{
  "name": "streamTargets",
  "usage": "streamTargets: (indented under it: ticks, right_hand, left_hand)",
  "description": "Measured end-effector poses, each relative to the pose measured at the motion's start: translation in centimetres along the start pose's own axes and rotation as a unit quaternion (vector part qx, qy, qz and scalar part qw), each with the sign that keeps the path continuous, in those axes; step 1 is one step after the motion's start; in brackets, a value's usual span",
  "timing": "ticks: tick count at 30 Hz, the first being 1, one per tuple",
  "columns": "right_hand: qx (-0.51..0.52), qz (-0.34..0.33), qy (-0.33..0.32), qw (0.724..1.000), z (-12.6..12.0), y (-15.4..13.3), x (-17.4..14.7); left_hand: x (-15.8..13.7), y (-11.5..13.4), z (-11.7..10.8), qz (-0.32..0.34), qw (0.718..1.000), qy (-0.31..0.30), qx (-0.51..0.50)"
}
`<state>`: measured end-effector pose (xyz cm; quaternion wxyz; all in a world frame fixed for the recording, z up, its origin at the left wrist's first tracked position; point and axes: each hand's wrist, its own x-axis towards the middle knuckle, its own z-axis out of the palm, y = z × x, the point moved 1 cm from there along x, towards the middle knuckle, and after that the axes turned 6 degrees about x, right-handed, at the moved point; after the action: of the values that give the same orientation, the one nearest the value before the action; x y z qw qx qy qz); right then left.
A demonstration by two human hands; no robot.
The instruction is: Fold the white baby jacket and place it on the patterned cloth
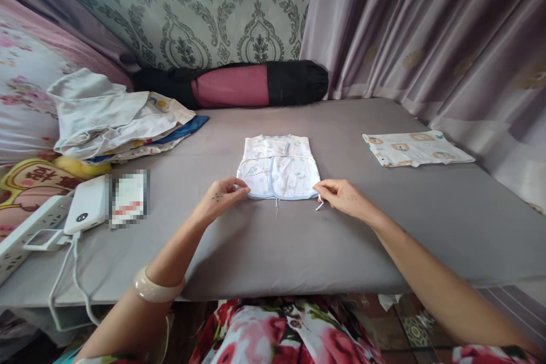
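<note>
A small white baby shirt (pixel 294 176) with blue trim and a faint print lies flat on the grey sheet, its sleeves out of sight. My left hand (pixel 224 198) pinches its near left corner between thumb and fingers. At the near right corner, my right hand (pixel 341 196) grips the edge in the same way, with a white tie string hanging beside the fingers. Another thin string hangs from the middle of the near hem.
Folded printed cloth (pixel 418 148) lies at the right. A pile of clothes (pixel 115 114) sits at the left. Nearer are a white power bank (pixel 89 205), cables and a power strip (pixel 29 233). A black and pink roll bag (pixel 232 85) lines the wall.
</note>
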<state>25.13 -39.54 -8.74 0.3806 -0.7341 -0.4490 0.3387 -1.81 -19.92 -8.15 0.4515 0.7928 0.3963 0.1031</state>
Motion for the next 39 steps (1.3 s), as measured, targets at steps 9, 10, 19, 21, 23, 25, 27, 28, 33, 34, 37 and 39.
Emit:
streamTargets:
  ticks: [9,10,19,21,23,25,27,28,33,34,37,39]
  right_hand:
    - [0.111,0.013,0.032,0.993,-0.5,-1.2,0.4]
    - [0.127,0.008,0.052,0.99,-0.5,-1.4,0.5]
    - [0.19,-0.081,0.069,0.976,0.0,-1.3,1.7]
    - [0.148,-0.114,0.076,0.98,0.1,-1.0,2.2]
    - [0.063,-0.148,0.085,0.983,0.1,-0.8,2.7]
    - [-0.045,-0.173,0.096,0.979,0.0,-0.7,3.1]
    - [-0.147,-0.183,0.107,0.966,-0.1,-0.6,3.4]
    - [-0.188,-0.187,0.113,0.958,-0.1,-0.5,3.6]
    - [-0.318,-0.227,0.134,0.911,0.0,0.4,5.1]
    - [-0.333,-0.229,0.137,0.904,0.0,0.6,5.4]
    - [-0.362,-0.214,0.132,0.898,0.1,0.7,6.2]
    - [-0.375,-0.193,0.126,0.898,0.1,0.4,6.6]
  left_hand:
    - [0.4,1.1,0.0,-0.006,0.987,0.062,-0.146]
    - [0.6,1.2,0.0,-0.001,0.983,0.075,-0.165]
    - [2.3,2.0,1.0,0.093,0.964,0.185,-0.167]
    - [2.9,1.7,1.1,0.135,0.965,0.192,-0.116]
    - [3.5,1.2,1.1,0.184,0.96,0.206,-0.036]
    - [4.2,0.5,1.0,0.247,0.939,0.231,0.071]
    - [4.9,-0.2,0.9,0.308,0.9,0.248,0.181]
    - [5.3,-0.6,0.9,0.329,0.881,0.252,0.229]
    - [6.7,-1.6,0.7,0.346,0.83,0.239,0.367]
    - [6.8,-1.6,0.7,0.341,0.827,0.234,0.381]
    - [7.3,-1.6,0.8,0.323,0.822,0.219,0.414]
    - [7.6,-1.6,0.9,0.31,0.821,0.209,0.433]
